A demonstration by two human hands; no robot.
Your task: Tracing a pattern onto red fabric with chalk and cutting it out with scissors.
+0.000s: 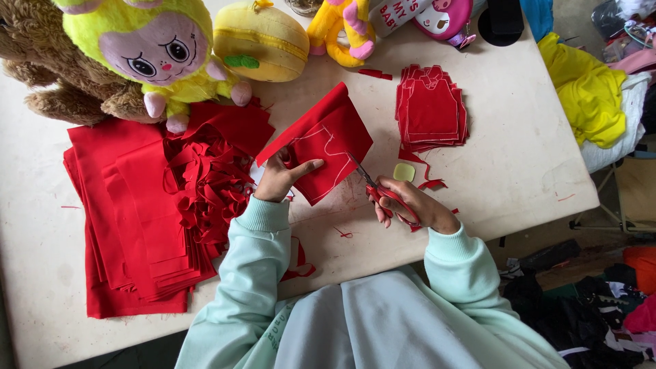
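My left hand [281, 176] pinches a folded piece of red fabric [328, 137] with a white chalk outline drawn on it, holding it just above the table. My right hand [410, 205] grips red-handled scissors [383, 195], whose blades point up-left into the lower right edge of that fabric. A neat stack of cut red pieces [430, 109] lies to the right of the fabric. A small pale yellow chalk piece [404, 172] sits just above my right hand.
A pile of uncut red fabric sheets [130, 212] and tangled red scraps [212, 184] lie left on the beige table [506, 157]. Plush toys line the far edge: a brown bear [61, 82], a yellow-green doll [157, 48], a yellow cushion [263, 41]. Yellow cloth [588, 89] lies right.
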